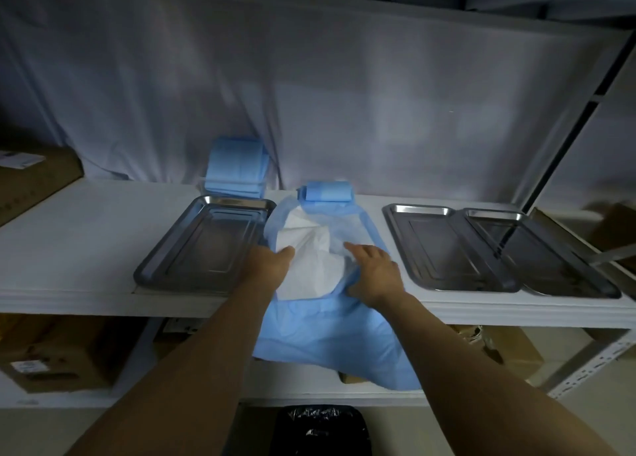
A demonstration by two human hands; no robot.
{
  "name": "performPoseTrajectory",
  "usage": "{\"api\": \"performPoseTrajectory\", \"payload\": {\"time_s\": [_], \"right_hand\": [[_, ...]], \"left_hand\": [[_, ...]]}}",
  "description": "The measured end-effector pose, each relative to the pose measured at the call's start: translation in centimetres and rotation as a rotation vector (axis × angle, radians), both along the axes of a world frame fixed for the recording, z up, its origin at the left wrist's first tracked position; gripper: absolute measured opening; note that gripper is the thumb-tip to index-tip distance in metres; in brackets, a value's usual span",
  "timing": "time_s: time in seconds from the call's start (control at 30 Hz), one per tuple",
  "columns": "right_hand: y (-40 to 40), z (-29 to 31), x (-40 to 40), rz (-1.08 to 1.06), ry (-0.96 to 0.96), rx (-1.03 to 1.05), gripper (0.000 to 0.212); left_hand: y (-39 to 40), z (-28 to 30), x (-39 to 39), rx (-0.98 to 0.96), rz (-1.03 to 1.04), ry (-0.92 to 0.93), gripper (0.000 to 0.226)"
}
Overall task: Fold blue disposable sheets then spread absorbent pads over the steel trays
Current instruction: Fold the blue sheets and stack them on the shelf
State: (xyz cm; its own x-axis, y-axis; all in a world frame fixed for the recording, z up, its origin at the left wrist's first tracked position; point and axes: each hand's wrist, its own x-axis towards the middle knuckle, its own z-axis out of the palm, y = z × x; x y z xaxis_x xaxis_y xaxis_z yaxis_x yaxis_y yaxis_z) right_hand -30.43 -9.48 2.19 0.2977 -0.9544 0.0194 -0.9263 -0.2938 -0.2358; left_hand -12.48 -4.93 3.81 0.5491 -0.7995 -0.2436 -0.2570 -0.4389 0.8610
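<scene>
Blue disposable sheet [330,349] drapes over the white shelf's [69,235] front edge, its white underside turned up between both hands. The left hand [272,259] lies flat, fingers straight, on the white layer; the right hand [375,269] pinches the blue edge. Steel trays [206,242] flank it; folded sheets [237,166] stand behind.
</scene>
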Motion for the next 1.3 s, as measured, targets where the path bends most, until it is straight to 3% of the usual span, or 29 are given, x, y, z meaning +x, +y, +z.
{"api": "performPoseTrajectory", "payload": {"time_s": [0.1,0.2,0.23,0.3,0.33,0.4,0.47,0.53,0.6,0.67,0.8,0.87,1.0,1.13,1.2,1.3], "right_hand": [[-0.6,-0.6,1.1,0.124,-0.053,-0.005,0.073],[-1.6,-0.2,1.8,0.048,-0.294,-0.053,0.024],[-2.2,0.2,1.9,-0.018,-0.421,-0.049,0.019],[-3.9,1.0,1.9,-0.208,-0.698,-0.053,0.031],[-4.9,1.4,1.7,-0.306,-0.823,-0.053,0.031],[-6.9,1.5,0.9,-0.480,-0.937,0.032,0.035],[-8.6,0.8,0.0,-0.567,-0.992,0.146,0.047],[-9.6,-0.2,-0.3,-0.579,-1.105,0.211,0.065],[-10.4,-1.0,-0.1,-0.588,-1.095,0.205,0.079],[-11.2,-1.4,0.0,-0.599,-1.014,0.222,0.084],[-12.0,-1.3,-0.3,-0.574,-0.662,0.174,0.037],[-12.4,-1.4,-0.4,-0.560,-0.685,0.058,0.029],[-13.3,-0.9,-0.3,-0.514,-1.025,0.030,0.028],[-13.9,-1.1,-0.3,-0.603,-0.715,0.131,0.038],[-13.6,-0.5,0.2,-0.611,-0.628,-0.002,0.049],[-13.4,1.5,2.3,-0.344,-0.615,-0.237,0.052]], "left_hand": [[-2.0,1.3,0.4,-0.058,0.005,0.125,0.045],[-4.6,4.4,-0.2,-0.298,-0.063,0.354,0.034],[-5.4,5.8,-0.8,-0.372,-0.135,0.475,0.033],[-6.9,7.8,-2.2,-0.446,-0.280,0.715,0.029],[-7.4,8.4,-2.7,-0.430,-0.308,0.738,0.033],[-8.9,7.6,-2.7,-0.408,-0.262,0.636,0.038],[-10.1,5.4,-1.8,-0.370,-0.110,0.410,0.027],[-10.5,3.5,-0.9,-0.207,-0.035,0.169,0.023],[-10.9,1.0,0.0,-0.013,-0.107,-0.168,0.028],[-11.8,-1.4,0.4,0.025,-0.046,-0.060,0.030],[-13.7,-2.6,0.7,0.008,-0.004,-0.134,0.035],[-14.4,-2.4,0.7,0.060,-0.008,-0.099,0.037],[-14.5,-1.5,0.3,0.121,-0.123,-0.013,0.052],[-14.6,-1.4,0.6,0.160,-0.128,-0.075,0.048],[-15.0,-2.0,1.1,0.075,-0.181,0.026,0.041],[-13.5,-2.0,0.8,-0.103,-0.213,0.189,0.032]]}}
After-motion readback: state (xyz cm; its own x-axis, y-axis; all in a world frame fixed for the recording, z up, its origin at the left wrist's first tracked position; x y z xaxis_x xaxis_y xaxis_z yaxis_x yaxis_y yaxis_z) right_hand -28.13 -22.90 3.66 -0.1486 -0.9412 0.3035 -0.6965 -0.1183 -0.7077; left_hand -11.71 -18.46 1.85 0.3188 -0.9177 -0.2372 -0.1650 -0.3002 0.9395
